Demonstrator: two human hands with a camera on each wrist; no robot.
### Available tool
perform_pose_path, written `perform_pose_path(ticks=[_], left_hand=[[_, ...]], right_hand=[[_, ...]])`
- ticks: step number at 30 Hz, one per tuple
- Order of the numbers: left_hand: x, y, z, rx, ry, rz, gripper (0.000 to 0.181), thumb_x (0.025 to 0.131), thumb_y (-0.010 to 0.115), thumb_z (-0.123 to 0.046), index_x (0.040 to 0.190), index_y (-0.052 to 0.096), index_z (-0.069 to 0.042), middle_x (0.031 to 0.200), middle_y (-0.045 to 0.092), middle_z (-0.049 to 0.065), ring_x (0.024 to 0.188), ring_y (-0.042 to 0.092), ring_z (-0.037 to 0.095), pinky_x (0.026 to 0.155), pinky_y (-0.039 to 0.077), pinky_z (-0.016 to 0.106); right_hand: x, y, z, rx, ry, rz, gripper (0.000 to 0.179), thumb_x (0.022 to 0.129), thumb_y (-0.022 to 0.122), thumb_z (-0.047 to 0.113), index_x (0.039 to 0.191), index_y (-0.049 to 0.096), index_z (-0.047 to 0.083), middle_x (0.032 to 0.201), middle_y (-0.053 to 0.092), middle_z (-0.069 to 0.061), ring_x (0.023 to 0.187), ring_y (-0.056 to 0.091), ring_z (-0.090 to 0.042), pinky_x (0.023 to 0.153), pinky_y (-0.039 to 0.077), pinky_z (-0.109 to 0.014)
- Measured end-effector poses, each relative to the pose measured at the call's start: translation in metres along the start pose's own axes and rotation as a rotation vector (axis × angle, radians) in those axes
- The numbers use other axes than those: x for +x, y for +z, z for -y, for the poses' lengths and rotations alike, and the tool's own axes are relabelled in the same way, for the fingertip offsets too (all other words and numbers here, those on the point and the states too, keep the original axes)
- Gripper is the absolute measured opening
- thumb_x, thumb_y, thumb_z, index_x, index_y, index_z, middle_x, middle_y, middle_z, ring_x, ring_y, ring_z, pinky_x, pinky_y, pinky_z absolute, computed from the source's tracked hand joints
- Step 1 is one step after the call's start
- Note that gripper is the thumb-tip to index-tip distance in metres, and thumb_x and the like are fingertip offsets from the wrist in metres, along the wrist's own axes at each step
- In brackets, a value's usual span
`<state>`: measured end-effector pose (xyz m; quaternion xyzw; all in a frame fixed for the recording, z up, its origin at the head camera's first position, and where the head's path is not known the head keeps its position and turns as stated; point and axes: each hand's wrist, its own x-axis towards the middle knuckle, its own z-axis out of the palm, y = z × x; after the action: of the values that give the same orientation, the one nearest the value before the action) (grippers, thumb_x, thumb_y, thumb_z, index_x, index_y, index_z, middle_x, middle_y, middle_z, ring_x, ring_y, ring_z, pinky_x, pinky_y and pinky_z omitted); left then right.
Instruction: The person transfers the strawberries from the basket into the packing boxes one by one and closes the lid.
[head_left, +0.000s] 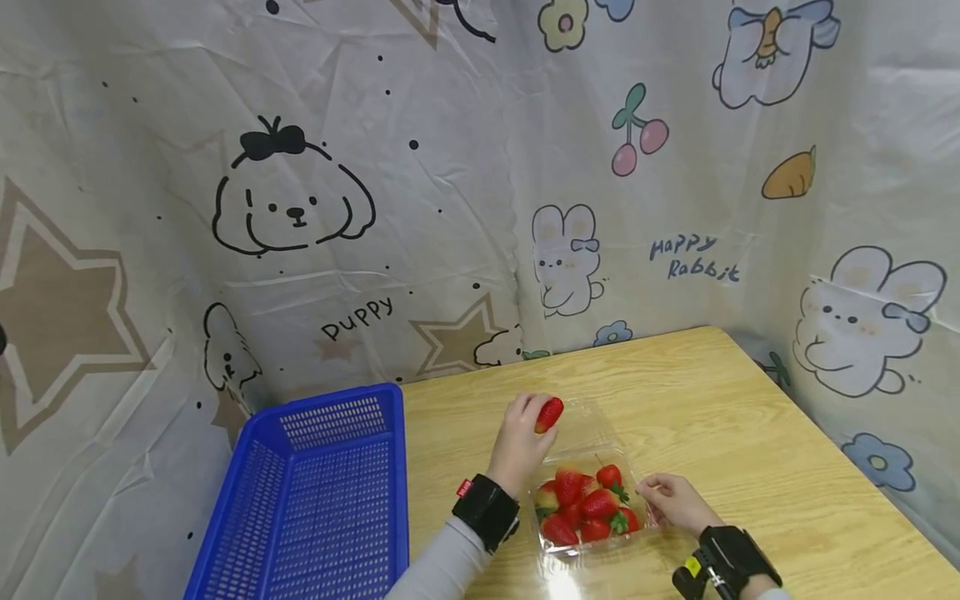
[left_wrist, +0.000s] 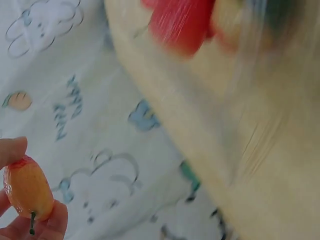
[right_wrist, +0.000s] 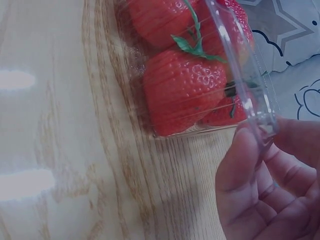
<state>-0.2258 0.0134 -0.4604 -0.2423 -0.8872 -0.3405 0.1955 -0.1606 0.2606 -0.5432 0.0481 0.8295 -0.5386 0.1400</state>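
Observation:
A clear plastic box [head_left: 525, 546] on the table holds several red strawberries [head_left: 600, 503], some with green leaves. Its transparent lid [head_left: 588, 425] lies folded back behind it. My left hand [head_left: 519, 442] pinches one strawberry [head_left: 550, 414] above the box's far left side. In the left wrist view that strawberry [left_wrist: 28, 187] shows a paler orange side and a short green stem between thumb and fingers. At the box's right corner my right hand [head_left: 677, 502] pinches the rim; the right wrist view shows thumb and fingers on the clear edge [right_wrist: 252, 107].
A blue plastic basket [head_left: 401, 500] with perforated walls stands at the left of the wooden table [head_left: 675, 392]. Behind the table and along its sides hangs a printed cloth [head_left: 450, 167] with cartoon animals and stars.

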Motion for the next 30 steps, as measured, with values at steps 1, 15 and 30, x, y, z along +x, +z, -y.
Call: perform_pose_path(ticks=[1,15,30], left_hand=[[-0.004,0.005,-0.001,-0.001,-0.004,0.018,0.040,0.074,0.074,-0.009,0.111,0.059,-0.008,0.103,0.055,0.008,0.093,0.055,0.022,0.078,0.051,0.030],[-0.055,0.053,0.007,0.015,-0.086,0.133,0.038,0.074,0.074,-0.014,0.109,0.062,-0.009,0.099,0.056,0.004,0.091,0.056,0.019,0.077,0.050,0.027],[-0.077,0.065,0.015,0.032,-0.069,0.141,0.036,0.073,0.074,-0.014,0.107,0.062,-0.009,0.094,0.056,0.003,0.085,0.055,0.017,0.071,0.050,0.024]], right_hand=[[0.000,0.000,0.000,-0.002,0.007,-0.009,0.027,0.094,0.049,0.015,0.102,0.054,-0.010,0.062,0.051,-0.001,0.056,0.050,-0.014,0.050,0.046,-0.028],[-0.003,0.000,0.004,0.013,-0.004,0.008,0.028,0.094,0.049,0.016,0.102,0.053,-0.011,0.061,0.051,-0.001,0.055,0.049,-0.013,0.050,0.045,-0.028],[-0.002,0.000,0.001,0.029,-0.004,0.017,0.030,0.094,0.049,0.016,0.104,0.052,-0.012,0.062,0.052,-0.002,0.055,0.049,-0.013,0.049,0.044,-0.027]])
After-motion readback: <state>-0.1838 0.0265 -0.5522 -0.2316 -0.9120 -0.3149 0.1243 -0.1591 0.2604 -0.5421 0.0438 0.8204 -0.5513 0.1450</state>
